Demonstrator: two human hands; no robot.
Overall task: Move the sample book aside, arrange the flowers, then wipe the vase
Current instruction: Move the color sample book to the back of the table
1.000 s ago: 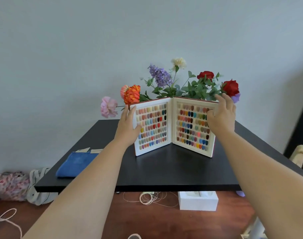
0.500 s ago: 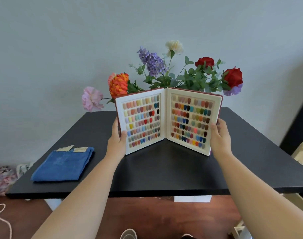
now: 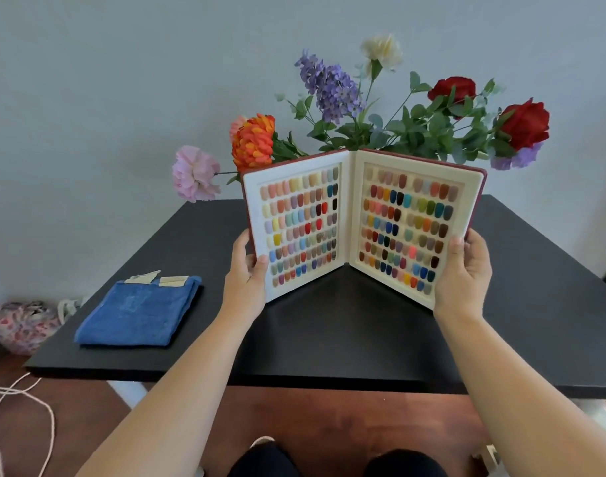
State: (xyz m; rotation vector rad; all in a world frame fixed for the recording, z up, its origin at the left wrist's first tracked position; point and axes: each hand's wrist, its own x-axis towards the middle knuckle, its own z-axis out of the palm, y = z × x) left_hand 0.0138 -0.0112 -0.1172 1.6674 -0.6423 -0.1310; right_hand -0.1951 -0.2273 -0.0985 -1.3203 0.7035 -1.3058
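Note:
An open sample book (image 3: pixel 356 222) with rows of coloured nail chips stands upright in a V on the black table (image 3: pixel 346 339). My left hand (image 3: pixel 246 280) grips its lower left edge and my right hand (image 3: pixel 463 273) grips its lower right edge. Behind the book rise artificial flowers (image 3: pixel 381 115): pink, orange, purple, cream and red blooms with green leaves. The vase is hidden behind the book. A folded blue cloth (image 3: pixel 139 315) lies on the table's left side.
Two small beige slips (image 3: pixel 157 277) lie at the cloth's far edge. A floral bag (image 3: pixel 19 325) sits on the floor at the left, and a pale cord (image 3: pixel 5 407) runs over the wooden floor. A grey wall stands behind the table.
My hands have slid from the book's upper edges down to its lower outer edges and closed on them. The book looks nearer and larger as the view moved in.

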